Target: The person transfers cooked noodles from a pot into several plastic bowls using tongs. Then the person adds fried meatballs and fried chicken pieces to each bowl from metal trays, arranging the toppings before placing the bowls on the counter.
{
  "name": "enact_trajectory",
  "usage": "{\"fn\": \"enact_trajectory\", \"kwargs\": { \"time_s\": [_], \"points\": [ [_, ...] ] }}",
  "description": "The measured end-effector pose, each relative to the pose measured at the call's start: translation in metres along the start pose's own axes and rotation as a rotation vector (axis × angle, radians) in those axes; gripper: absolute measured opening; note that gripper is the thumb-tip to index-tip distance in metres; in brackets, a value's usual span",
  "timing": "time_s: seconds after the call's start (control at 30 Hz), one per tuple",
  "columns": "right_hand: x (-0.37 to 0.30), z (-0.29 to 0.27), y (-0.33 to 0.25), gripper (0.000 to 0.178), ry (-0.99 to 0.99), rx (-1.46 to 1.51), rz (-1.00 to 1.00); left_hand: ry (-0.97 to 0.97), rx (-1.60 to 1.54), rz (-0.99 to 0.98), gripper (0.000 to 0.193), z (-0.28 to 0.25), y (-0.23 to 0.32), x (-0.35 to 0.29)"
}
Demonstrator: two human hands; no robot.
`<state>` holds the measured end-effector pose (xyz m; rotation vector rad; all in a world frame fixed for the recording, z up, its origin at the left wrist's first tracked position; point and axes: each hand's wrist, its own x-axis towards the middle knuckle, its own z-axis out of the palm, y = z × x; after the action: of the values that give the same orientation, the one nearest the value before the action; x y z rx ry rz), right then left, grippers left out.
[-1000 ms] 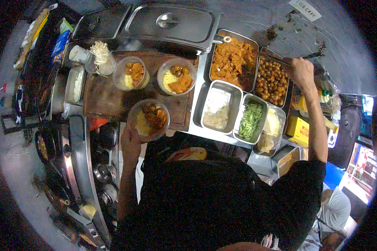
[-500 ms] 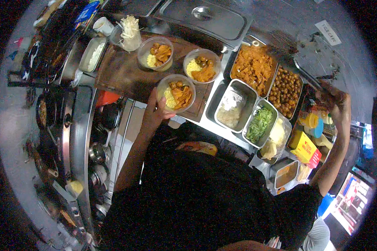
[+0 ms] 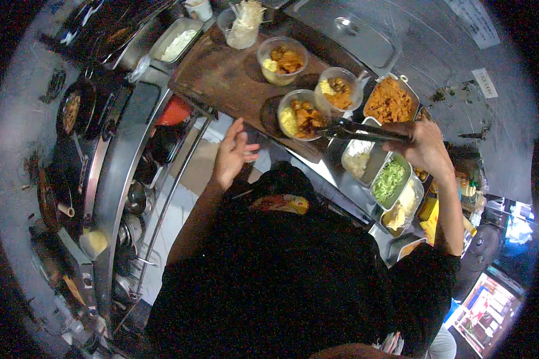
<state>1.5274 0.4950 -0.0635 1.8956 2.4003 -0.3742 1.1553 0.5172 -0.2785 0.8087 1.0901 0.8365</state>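
Observation:
My right hand (image 3: 424, 149) is closed around dark tongs (image 3: 365, 130), which point left. Their tips reach the nearest clear plastic bowl (image 3: 285, 130), at its right side; whether they pinch any food I cannot tell. That bowl contains yellow food, orange-brown pieces and small round brown ones. Just left of it my left hand (image 3: 235, 157) hovers with fingers apart, touching nothing. Two similar filled bowls stand behind: one farther left (image 3: 280, 78) and one at the right (image 3: 358, 90). All three rest on a brown wooden board (image 3: 224, 78).
Steel pans to the right have orange-brown pieces (image 3: 392, 103), shredded green vegetable (image 3: 391, 179) and pale shreds (image 3: 357, 163). A tub of pale sticks (image 3: 244, 27) and a white-filled tray (image 3: 178, 45) stand at the back left. The stove (image 3: 78, 113) is far left.
My left hand has let go of the nearest bowl and opened beside it. My right hand has brought the tongs from the back right pans leftward to that bowl. The view has shifted.

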Motion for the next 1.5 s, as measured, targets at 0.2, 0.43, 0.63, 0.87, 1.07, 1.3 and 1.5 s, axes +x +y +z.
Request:
{"fn": "enact_trajectory", "kwargs": {
  "time_s": [0.2, 0.43, 0.63, 0.87, 1.07, 1.3, 1.5],
  "points": [
    [0.022, -0.009, -0.049, 0.027, 0.06, -0.242, -0.002, 0.419, 0.036, 0.185, 0.044, -0.174, -0.045, -0.078],
    [0.024, 0.025, 0.044, 0.031, 0.039, -0.212, -0.046, 1.451, -0.455, 0.344, 0.031, -0.31, -0.058, -0.222],
    [0.014, 0.04, 0.097, 0.028, 0.184, 0.132, -0.139, 1.964, -0.226, 0.588, 0.039, -0.494, -0.086, -0.34],
    [0.034, 0.007, -0.046, 0.026, 0.058, 0.366, 0.404, 1.086, -0.219, 0.164, 0.061, -0.622, -0.098, -0.407],
    [-0.057, -0.02, -0.043, 0.032, 0.382, 0.842, 0.823, 1.237, 0.121, 0.006, 0.055, -0.56, -0.035, -0.309],
    [-0.135, 0.016, 0.069, 0.027, 0.475, 0.618, 0.932, 0.606, 0.178, 0.246, 0.06, -0.372, -0.088, -0.281],
    [-0.198, 0.071, 0.222, 0.03, 0.405, 0.191, 0.932, 0.114, 0.277, 0.11, 0.059, -0.159, 0.025, -0.136]
  ]
}}
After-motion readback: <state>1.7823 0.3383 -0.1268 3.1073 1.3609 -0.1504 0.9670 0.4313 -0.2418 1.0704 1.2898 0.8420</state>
